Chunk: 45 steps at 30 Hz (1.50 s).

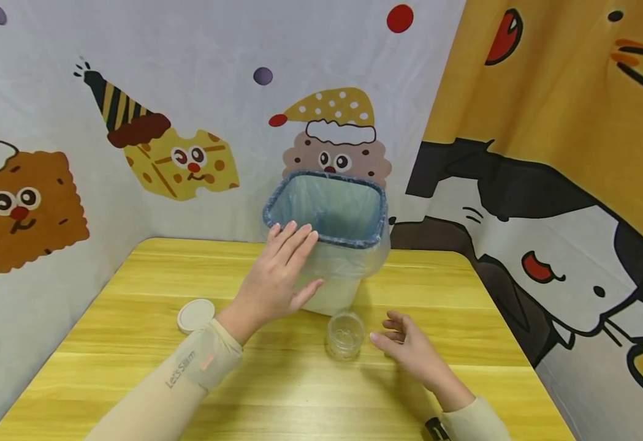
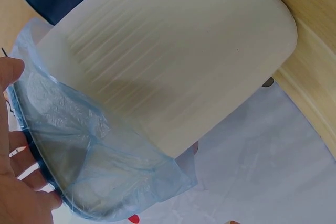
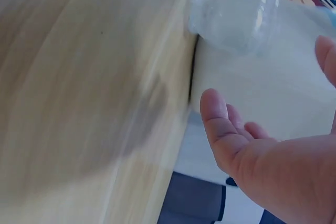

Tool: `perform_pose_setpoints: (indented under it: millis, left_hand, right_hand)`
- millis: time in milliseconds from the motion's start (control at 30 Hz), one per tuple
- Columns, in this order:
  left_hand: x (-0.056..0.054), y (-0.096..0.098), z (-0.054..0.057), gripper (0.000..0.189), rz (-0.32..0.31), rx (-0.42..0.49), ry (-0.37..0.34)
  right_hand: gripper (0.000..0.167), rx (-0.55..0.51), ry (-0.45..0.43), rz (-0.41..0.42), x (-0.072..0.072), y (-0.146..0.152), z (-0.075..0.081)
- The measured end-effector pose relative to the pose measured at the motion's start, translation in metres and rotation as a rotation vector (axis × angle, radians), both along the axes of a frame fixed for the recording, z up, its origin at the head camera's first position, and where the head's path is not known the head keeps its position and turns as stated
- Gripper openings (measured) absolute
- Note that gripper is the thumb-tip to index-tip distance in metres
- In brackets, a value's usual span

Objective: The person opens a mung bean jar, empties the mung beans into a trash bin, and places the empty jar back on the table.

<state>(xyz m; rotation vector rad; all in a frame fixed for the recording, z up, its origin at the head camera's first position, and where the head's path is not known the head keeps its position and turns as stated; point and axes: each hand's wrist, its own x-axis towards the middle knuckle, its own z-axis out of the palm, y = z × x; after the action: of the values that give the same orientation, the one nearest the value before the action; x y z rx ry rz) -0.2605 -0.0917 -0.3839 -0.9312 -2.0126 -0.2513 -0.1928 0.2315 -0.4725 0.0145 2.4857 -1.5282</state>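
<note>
A cream bin (image 1: pixel 327 297) stands upright at the back of the table, lined with a translucent blue bag (image 2: pixel 100 156) folded over its dark blue rim (image 1: pixel 349 241). My left hand (image 1: pixel 279 269) is at the bin's near left rim, palm down with extended fingers; whether it presses on the rim I cannot tell. In front of the bin sits a clear, lidless jar (image 1: pixel 346 337), also seen in the right wrist view. To the jar's right, my right hand (image 1: pixel 409 349) hovers with loosely bent fingers, apart from it and holding nothing.
A round white lid (image 1: pixel 196 315) lies on the wooden table (image 1: pixel 277 398), left of my left wrist. Behind the table hangs a printed cloth (image 1: pixel 200 73) with cartoon figures. A dark strap (image 1: pixel 437 429) is near my right sleeve.
</note>
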Motion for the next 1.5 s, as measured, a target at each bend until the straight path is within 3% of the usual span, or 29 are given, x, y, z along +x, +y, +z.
perform_pose_setpoints:
  millis: [267, 733, 967, 1100, 1267, 1400, 1500]
  left_hand:
    - [0.000, -0.001, 0.000, 0.089, -0.006, 0.003, -0.005]
    - [0.003, -0.001, 0.002, 0.093, 0.020, -0.034, -0.043]
    - [0.018, -0.007, -0.013, 0.098, 0.026, -0.051, -0.068]
    - [0.034, -0.011, -0.029, 0.093, 0.057, -0.105, -0.174]
    - [0.059, -0.018, -0.045, 0.085, 0.097, -0.167, -0.422]
    - [0.079, -0.025, -0.054, 0.080, 0.123, -0.129, -0.630]
    - [0.093, -0.030, -0.059, 0.077, 0.153, -0.081, -0.728]
  right_hand:
    - [0.078, 0.003, 0.018, -0.028, 0.008, 0.008, -0.001]
    - [0.076, -0.021, -0.018, -0.017, 0.016, 0.007, -0.003]
    - [0.069, -0.059, -0.004, -0.017, 0.021, 0.007, -0.004]
    - [0.066, -0.047, 0.014, -0.019, 0.025, 0.007, -0.002]
    - [0.065, -0.034, 0.025, -0.016, 0.032, 0.006, 0.002]
    - [0.067, -0.055, 0.021, -0.020, 0.037, 0.004, 0.003]
    - [0.068, -0.060, 0.023, -0.030, 0.041, 0.003, 0.004]
